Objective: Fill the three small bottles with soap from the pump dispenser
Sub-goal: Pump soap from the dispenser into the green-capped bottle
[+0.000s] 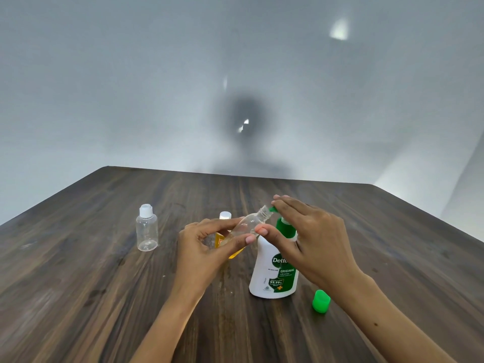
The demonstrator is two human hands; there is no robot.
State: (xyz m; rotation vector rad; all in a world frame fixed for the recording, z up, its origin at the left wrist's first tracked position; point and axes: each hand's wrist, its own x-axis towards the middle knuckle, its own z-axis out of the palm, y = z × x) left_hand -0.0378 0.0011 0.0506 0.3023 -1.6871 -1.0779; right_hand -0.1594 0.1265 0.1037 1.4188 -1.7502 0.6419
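A white pump dispenser [272,273] with a green pump head and green label stands mid-table. My left hand [201,244] grips a small clear uncapped bottle [248,224], tilted with its threaded mouth up against the green spout. My right hand [311,234] lies flat over the pump head with straight fingers; its thumb touches the tilted bottle. A second small clear bottle [147,227] with a white cap stands upright at the left. Behind my left hand stands a third bottle [224,217], white-capped with yellow contents, mostly hidden.
A loose green cap [321,301] lies on the dark wooden table [78,297] to the right of the dispenser. The table's far edge meets a plain pale wall.
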